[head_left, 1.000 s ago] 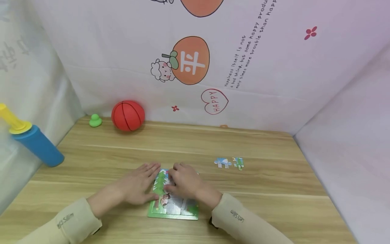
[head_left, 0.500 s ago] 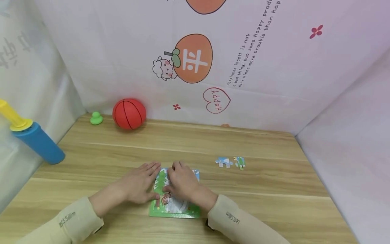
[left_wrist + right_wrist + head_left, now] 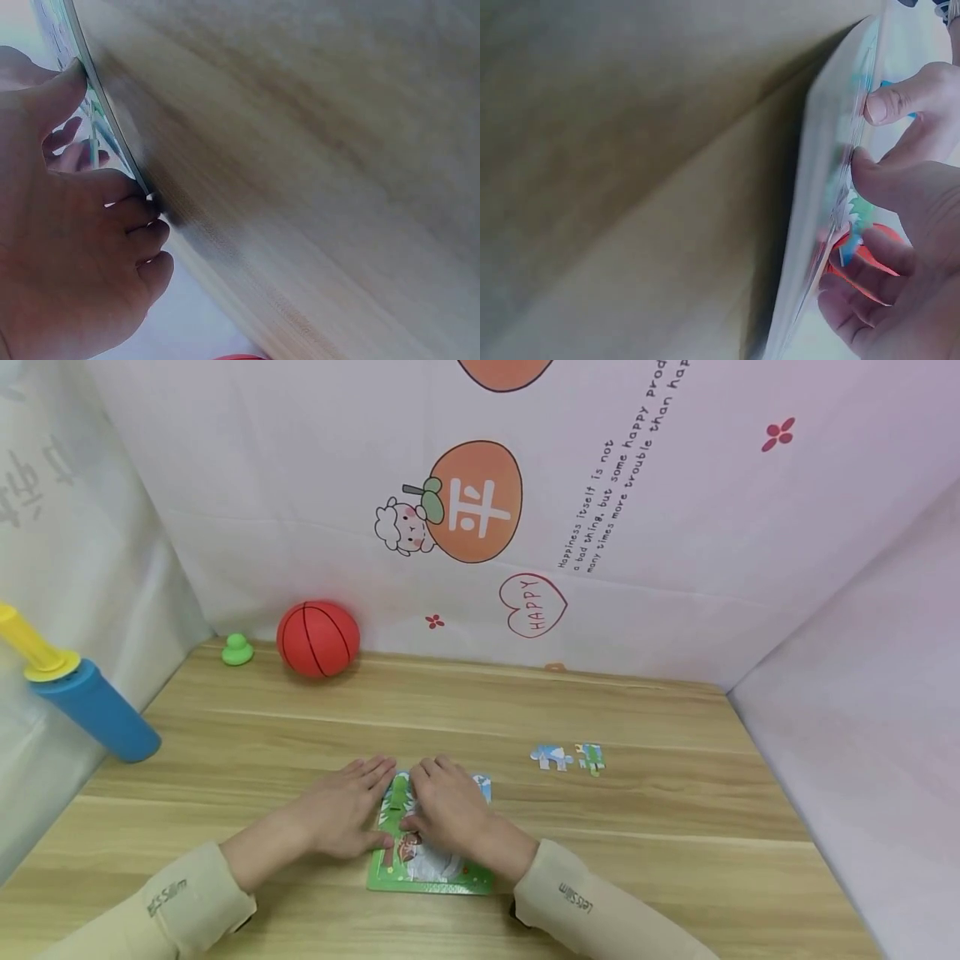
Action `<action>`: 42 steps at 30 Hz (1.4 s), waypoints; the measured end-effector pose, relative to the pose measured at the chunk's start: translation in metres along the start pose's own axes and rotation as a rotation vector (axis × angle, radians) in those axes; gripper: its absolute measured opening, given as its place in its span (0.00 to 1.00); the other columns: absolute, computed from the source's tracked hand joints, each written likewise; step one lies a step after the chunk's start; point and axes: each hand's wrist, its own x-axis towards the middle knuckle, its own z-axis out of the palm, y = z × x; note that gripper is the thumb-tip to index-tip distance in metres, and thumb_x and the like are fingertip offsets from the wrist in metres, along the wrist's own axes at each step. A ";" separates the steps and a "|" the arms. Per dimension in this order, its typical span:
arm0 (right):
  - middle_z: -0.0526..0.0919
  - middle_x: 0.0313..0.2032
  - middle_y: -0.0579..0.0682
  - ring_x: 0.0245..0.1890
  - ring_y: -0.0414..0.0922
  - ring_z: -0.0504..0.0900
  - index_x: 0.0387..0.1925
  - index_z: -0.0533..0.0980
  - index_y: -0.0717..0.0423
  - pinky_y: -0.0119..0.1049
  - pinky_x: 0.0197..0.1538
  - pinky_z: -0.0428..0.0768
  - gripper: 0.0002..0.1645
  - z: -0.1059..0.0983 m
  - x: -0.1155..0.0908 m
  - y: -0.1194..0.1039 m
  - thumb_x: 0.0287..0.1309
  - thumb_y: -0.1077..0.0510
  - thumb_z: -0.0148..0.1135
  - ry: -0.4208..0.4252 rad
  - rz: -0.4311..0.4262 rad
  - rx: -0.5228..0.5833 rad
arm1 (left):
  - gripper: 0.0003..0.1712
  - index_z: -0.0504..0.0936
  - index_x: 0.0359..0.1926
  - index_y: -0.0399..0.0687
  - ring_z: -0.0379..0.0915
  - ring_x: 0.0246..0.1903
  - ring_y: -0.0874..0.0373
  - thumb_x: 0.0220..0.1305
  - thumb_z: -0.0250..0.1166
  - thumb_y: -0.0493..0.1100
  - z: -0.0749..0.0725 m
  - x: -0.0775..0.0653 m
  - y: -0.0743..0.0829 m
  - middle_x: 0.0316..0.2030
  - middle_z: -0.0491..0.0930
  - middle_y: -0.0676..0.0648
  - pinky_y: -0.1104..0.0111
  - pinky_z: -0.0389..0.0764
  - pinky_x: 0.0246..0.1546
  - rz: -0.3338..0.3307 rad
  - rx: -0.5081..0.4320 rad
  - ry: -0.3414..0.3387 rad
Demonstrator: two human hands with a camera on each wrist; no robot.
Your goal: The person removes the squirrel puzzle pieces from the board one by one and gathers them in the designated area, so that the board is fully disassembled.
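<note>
A jigsaw puzzle board (image 3: 431, 887) with a green border lies on the table below both hands, showing snow, a green tree and a small figure. My left hand (image 3: 341, 810) lies along its left side, fingers extended at the upper left corner and thumb on the lower left part. My right hand (image 3: 453, 806) bends over the upper middle of the board and pinches a puzzle piece (image 3: 399, 792) with a green tree, which is tilted up. In the right wrist view, this puzzle piece (image 3: 861, 214) shows between thumb and fingers. The right palm hides much of the board's centre.
Two loose puzzle pieces, a blue one (image 3: 551, 757) and a green one (image 3: 592, 757), lie right of the board. A red ball (image 3: 318, 639) and a green toy (image 3: 237, 650) stand by the back wall. A blue hand pump (image 3: 101, 710) is at the left edge.
The tree piece at the board's upper left has gone from flat to tilted up in the right hand's fingers. The left hand stays in place; the view shifted slightly.
</note>
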 end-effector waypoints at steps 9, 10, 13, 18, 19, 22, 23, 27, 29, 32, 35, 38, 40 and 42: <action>0.83 0.49 0.49 0.47 0.43 0.83 0.58 0.77 0.54 0.32 0.53 0.85 0.18 -0.003 -0.002 0.001 0.70 0.56 0.65 0.076 -0.052 0.194 | 0.56 0.63 0.76 0.29 0.55 0.80 0.36 0.64 0.67 0.67 0.000 0.002 -0.001 0.78 0.61 0.32 0.44 0.60 0.81 -0.009 -0.035 0.002; 0.83 0.48 0.49 0.46 0.42 0.84 0.57 0.78 0.54 0.29 0.51 0.85 0.16 -0.004 -0.002 0.001 0.71 0.58 0.64 0.081 -0.061 0.242 | 0.56 0.63 0.76 0.28 0.55 0.80 0.36 0.64 0.67 0.67 0.000 0.001 -0.001 0.78 0.60 0.32 0.43 0.60 0.81 -0.011 -0.037 0.002; 0.84 0.47 0.52 0.44 0.44 0.87 0.54 0.78 0.58 0.26 0.47 0.87 0.12 -0.008 -0.002 0.005 0.71 0.63 0.62 0.108 -0.076 0.386 | 0.56 0.63 0.75 0.28 0.55 0.80 0.36 0.64 0.68 0.66 -0.001 0.001 -0.001 0.78 0.60 0.31 0.43 0.60 0.81 -0.016 -0.042 0.001; 0.84 0.46 0.59 0.45 0.52 0.89 0.51 0.77 0.64 0.34 0.49 0.90 0.12 -0.021 -0.001 0.038 0.68 0.67 0.62 0.223 -0.002 0.539 | 0.56 0.61 0.76 0.28 0.52 0.81 0.36 0.65 0.68 0.65 -0.001 -0.001 -0.002 0.79 0.58 0.32 0.43 0.58 0.82 -0.038 -0.051 -0.012; 0.84 0.45 0.59 0.44 0.52 0.88 0.51 0.77 0.64 0.35 0.48 0.90 0.12 -0.023 -0.001 0.049 0.67 0.68 0.63 0.246 0.032 0.547 | 0.56 0.61 0.76 0.28 0.52 0.81 0.36 0.65 0.68 0.65 -0.002 -0.001 -0.002 0.80 0.57 0.32 0.43 0.58 0.82 -0.040 -0.051 -0.015; 0.84 0.43 0.57 0.39 0.47 0.84 0.49 0.78 0.62 0.35 0.43 0.88 0.10 -0.030 -0.003 0.083 0.67 0.68 0.64 0.254 0.151 0.557 | 0.56 0.61 0.77 0.28 0.52 0.81 0.36 0.65 0.68 0.65 -0.003 -0.002 -0.002 0.80 0.57 0.32 0.43 0.58 0.82 -0.044 -0.053 -0.023; 0.85 0.42 0.55 0.38 0.45 0.83 0.48 0.79 0.60 0.35 0.41 0.86 0.10 -0.031 -0.004 0.094 0.67 0.67 0.64 0.245 0.191 0.545 | 0.56 0.61 0.77 0.28 0.51 0.81 0.36 0.65 0.68 0.65 -0.003 -0.002 -0.001 0.80 0.57 0.32 0.43 0.58 0.82 -0.046 -0.056 -0.026; 0.84 0.40 0.52 0.35 0.43 0.79 0.47 0.80 0.57 0.35 0.39 0.82 0.08 -0.029 -0.010 0.124 0.68 0.65 0.65 0.171 0.262 0.540 | 0.56 0.60 0.77 0.29 0.51 0.81 0.36 0.65 0.67 0.65 -0.003 -0.003 -0.001 0.80 0.57 0.33 0.43 0.57 0.82 -0.049 -0.055 -0.034; 0.85 0.40 0.53 0.34 0.42 0.78 0.47 0.81 0.57 0.35 0.39 0.81 0.07 -0.026 -0.012 0.131 0.68 0.65 0.65 0.145 0.257 0.531 | 0.56 0.60 0.77 0.29 0.51 0.81 0.36 0.66 0.67 0.65 -0.002 -0.003 -0.001 0.80 0.56 0.33 0.43 0.57 0.82 -0.049 -0.057 -0.036; 0.85 0.41 0.53 0.34 0.42 0.78 0.48 0.81 0.57 0.35 0.40 0.82 0.08 -0.020 -0.015 0.136 0.69 0.65 0.64 0.117 0.255 0.522 | 0.55 0.60 0.77 0.29 0.51 0.81 0.36 0.66 0.67 0.65 -0.001 -0.002 -0.001 0.80 0.56 0.33 0.43 0.57 0.82 -0.046 -0.061 -0.035; 0.85 0.43 0.53 0.36 0.43 0.79 0.49 0.81 0.56 0.36 0.42 0.83 0.08 -0.015 -0.016 0.137 0.70 0.64 0.63 0.105 0.270 0.514 | 0.55 0.60 0.77 0.29 0.51 0.81 0.36 0.66 0.67 0.65 -0.001 -0.001 -0.001 0.80 0.56 0.33 0.43 0.58 0.82 -0.042 -0.063 -0.030; 0.84 0.45 0.53 0.38 0.43 0.80 0.50 0.81 0.56 0.37 0.44 0.84 0.09 -0.011 -0.017 0.139 0.70 0.63 0.63 0.106 0.287 0.500 | 0.55 0.60 0.77 0.29 0.51 0.81 0.36 0.66 0.67 0.65 -0.001 -0.001 0.000 0.80 0.56 0.33 0.43 0.58 0.82 -0.041 -0.063 -0.028; 0.84 0.45 0.53 0.39 0.44 0.80 0.50 0.81 0.56 0.38 0.44 0.84 0.10 -0.010 -0.016 0.140 0.70 0.63 0.63 0.106 0.293 0.485 | 0.55 0.60 0.77 0.29 0.51 0.81 0.36 0.66 0.67 0.65 -0.001 0.000 0.001 0.80 0.56 0.33 0.43 0.57 0.82 -0.040 -0.062 -0.028; 0.85 0.45 0.53 0.40 0.44 0.82 0.51 0.82 0.57 0.39 0.45 0.85 0.10 -0.009 -0.016 0.141 0.70 0.63 0.63 0.104 0.298 0.471 | 0.55 0.60 0.77 0.30 0.51 0.81 0.36 0.66 0.67 0.65 -0.002 0.000 0.002 0.80 0.56 0.33 0.43 0.57 0.82 -0.040 -0.061 -0.030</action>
